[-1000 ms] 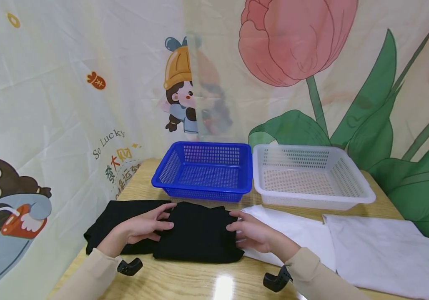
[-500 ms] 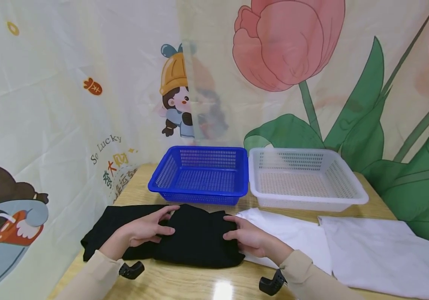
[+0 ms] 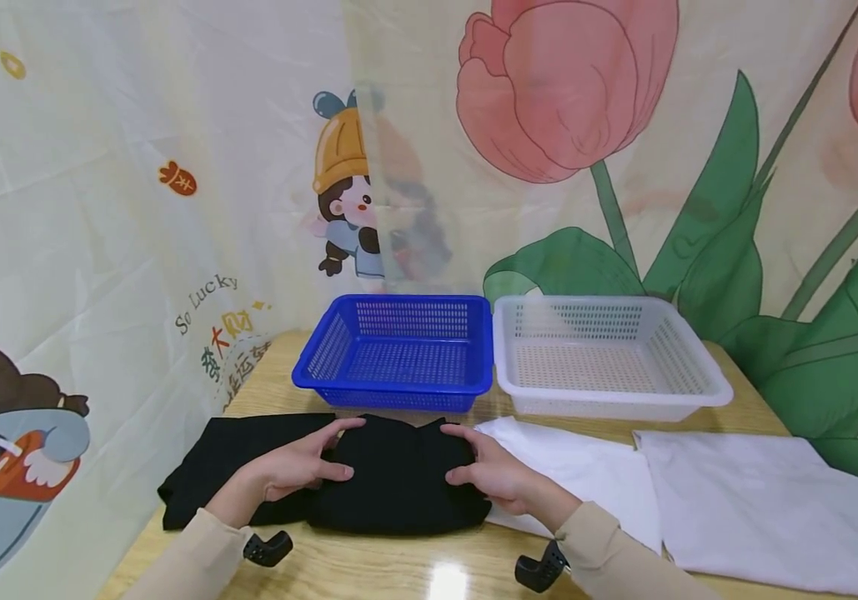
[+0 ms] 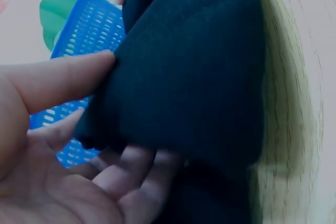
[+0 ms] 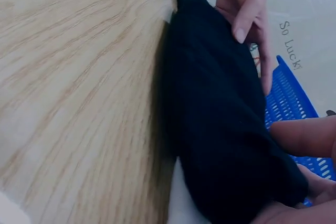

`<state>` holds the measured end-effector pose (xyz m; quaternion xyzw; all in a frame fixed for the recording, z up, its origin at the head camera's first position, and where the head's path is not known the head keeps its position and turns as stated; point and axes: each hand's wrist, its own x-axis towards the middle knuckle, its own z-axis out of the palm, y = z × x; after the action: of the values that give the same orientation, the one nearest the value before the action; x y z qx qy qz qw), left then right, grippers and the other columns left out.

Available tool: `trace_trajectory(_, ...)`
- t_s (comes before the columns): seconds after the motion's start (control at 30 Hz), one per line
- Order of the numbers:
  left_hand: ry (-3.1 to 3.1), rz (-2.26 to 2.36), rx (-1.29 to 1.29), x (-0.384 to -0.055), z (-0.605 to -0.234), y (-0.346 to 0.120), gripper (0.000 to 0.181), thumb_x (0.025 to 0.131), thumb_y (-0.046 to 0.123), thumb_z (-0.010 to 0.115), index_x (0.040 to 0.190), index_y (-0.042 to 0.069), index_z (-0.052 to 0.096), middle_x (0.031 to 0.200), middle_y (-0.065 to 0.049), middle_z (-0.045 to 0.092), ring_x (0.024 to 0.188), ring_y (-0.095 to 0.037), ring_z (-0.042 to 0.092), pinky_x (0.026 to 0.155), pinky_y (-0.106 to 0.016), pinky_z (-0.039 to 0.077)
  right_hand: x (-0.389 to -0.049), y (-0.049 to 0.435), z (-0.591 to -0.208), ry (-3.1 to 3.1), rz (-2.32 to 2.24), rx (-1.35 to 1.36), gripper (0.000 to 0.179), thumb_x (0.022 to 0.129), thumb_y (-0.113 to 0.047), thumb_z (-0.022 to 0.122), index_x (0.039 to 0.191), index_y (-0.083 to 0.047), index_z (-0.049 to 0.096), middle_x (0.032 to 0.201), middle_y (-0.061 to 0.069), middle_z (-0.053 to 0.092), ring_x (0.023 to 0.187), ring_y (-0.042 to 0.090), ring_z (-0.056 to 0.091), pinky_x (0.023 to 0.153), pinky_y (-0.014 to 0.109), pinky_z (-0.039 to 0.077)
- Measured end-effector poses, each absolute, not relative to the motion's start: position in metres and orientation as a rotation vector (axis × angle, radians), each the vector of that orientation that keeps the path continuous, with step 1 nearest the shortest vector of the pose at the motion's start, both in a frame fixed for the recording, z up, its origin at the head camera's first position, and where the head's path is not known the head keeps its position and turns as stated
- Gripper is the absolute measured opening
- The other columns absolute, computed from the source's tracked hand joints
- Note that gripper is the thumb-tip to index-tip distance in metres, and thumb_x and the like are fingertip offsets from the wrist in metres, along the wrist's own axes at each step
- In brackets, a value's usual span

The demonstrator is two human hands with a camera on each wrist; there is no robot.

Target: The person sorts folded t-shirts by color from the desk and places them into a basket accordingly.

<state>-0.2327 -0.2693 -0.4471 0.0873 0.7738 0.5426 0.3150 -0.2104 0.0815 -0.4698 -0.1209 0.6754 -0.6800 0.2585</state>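
A folded black garment [image 3: 402,487] lies between my two hands at the front middle of the table. At its left side my left hand [image 3: 289,468] grips it. The left wrist view shows the fingers tucked under the black fabric [image 4: 184,77] and the thumb at its edge. My right hand [image 3: 507,482] holds the opposite side, thumb toward the near face. In the right wrist view the bundle [image 5: 215,103] looks thick and slightly bulging. A second folded black garment [image 3: 207,462] lies to the left, partly hidden behind my left hand and forearm.
Behind the garments stand a blue plastic basket [image 3: 308,377] and, right beside it, a white one [image 3: 609,400]. Two folded white garments [image 3: 579,462] [image 3: 759,500] lie on the right of the wooden table [image 3: 368,575]. A printed curtain [image 3: 263,125] hangs behind.
Both hands have closed in on the sides of the middle black garment, and its top now bulges between them. The head view has shifted slightly. Baskets and white garments stay put.
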Motion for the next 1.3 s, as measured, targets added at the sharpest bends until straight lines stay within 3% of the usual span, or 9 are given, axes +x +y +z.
trace_trajectory(0.07,2.043,1.425,0.247,-0.233,-0.448,-0.269,0.082,0.101,0.015,0.075,0.168,0.029,0.030,0.174,-0.030,-0.009,0.159,-0.053,-0.009,0.111,-0.081,0.029,-0.210,0.080,-0.471,1.924,-1.808,-0.329,0.079,0.095,0.003,0.069,0.165,-0.009,0.034,0.159,0.027,0.044,0.139,0.042,0.053,0.108,0.052,0.052)
trace_trajectory(0.13,2.018,1.444,0.263,-0.232,-0.449,-0.269,0.078,0.102,0.016,0.073,0.167,0.027,0.032,0.173,-0.030,-0.005,0.157,-0.054,0.015,0.111,-0.072,0.040,-0.209,0.079,-0.472,1.992,-1.771,-0.320,0.077,0.095,0.000,0.071,0.164,-0.012,0.038,0.159,0.026,0.044,0.138,0.043,0.053,0.107,0.054,0.052)
trace_trajectory(0.3,1.867,1.544,0.284,-0.230,-0.457,-0.268,0.072,0.104,0.012,0.069,0.166,0.021,0.032,0.158,-0.022,0.042,0.122,-0.038,0.068,0.096,-0.047,0.059,-0.209,0.076,-0.477,2.060,-1.715,-0.327,0.075,0.096,-0.005,0.074,0.163,-0.014,0.040,0.155,0.026,0.047,0.131,0.040,0.059,0.099,0.051,0.057)
trace_trajectory(0.73,1.908,1.581,0.337,-0.227,-0.464,-0.267,0.074,0.101,0.011,0.074,0.163,0.018,0.035,0.150,-0.020,0.052,0.096,-0.025,0.075,0.077,-0.034,0.062,-0.210,0.079,-0.485,2.033,-1.773,-0.318,0.076,0.096,-0.004,0.076,0.163,-0.015,0.042,0.148,0.023,0.055,0.118,0.034,0.069,0.089,0.047,0.062)
trace_trajectory(0.83,1.954,1.547,0.374,-0.226,-0.455,-0.267,0.074,0.101,0.014,0.074,0.164,0.019,0.034,0.148,-0.019,0.054,0.073,-0.013,0.069,0.064,-0.025,0.056,-0.206,0.082,-0.480,2.045,-1.797,-0.345,0.077,0.096,-0.004,0.077,0.163,-0.016,0.042,0.150,0.022,0.054,0.119,0.032,0.068,0.090,0.046,0.061)
trace_trajectory(0.93,1.979,1.534,0.400,-0.223,-0.440,-0.267,0.073,0.102,0.015,0.073,0.164,0.019,0.034,0.151,-0.021,0.051,0.076,-0.014,0.070,0.071,-0.028,0.059,-0.202,0.084,-0.468,2.049,-1.830,-0.371,0.075,0.097,-0.004,0.077,0.163,-0.017,0.042,0.152,0.021,0.053,0.121,0.032,0.067,0.093,0.045,0.060)
trace_trajectory(1.1,2.066,1.518,0.455,-0.220,-0.412,-0.266,0.071,0.101,0.018,0.075,0.162,0.021,0.038,0.166,-0.017,0.028,0.141,-0.037,0.049,0.118,-0.058,0.039,-0.198,0.088,-0.443,2.070,-1.862,-0.414,0.072,0.098,-0.007,0.076,0.162,-0.020,0.044,0.151,0.018,0.055,0.123,0.030,0.067,0.096,0.043,0.060)
trace_trajectory(1.2,2.127,1.502,0.485,-0.219,-0.396,-0.266,0.070,0.100,0.020,0.076,0.161,0.024,0.040,0.172,-0.011,0.014,0.156,-0.041,0.019,0.124,-0.072,0.012,-0.197,0.089,-0.428,2.077,-1.867,-0.433,0.070,0.099,-0.009,0.075,0.161,-0.022,0.045,0.153,0.016,0.054,0.126,0.030,0.065,0.099,0.042,0.058)
trace_trajectory(1.3,2.140,1.507,0.504,-0.222,-0.383,-0.268,0.070,0.101,0.019,0.074,0.161,0.025,0.038,0.175,-0.007,0.003,0.159,-0.042,-0.003,0.121,-0.077,0.003,-0.199,0.090,-0.416,2.085,-1.867,-0.459,0.067,0.100,-0.010,0.074,0.160,-0.023,0.046,0.156,0.015,0.052,0.130,0.031,0.062,0.102,0.042,0.057)
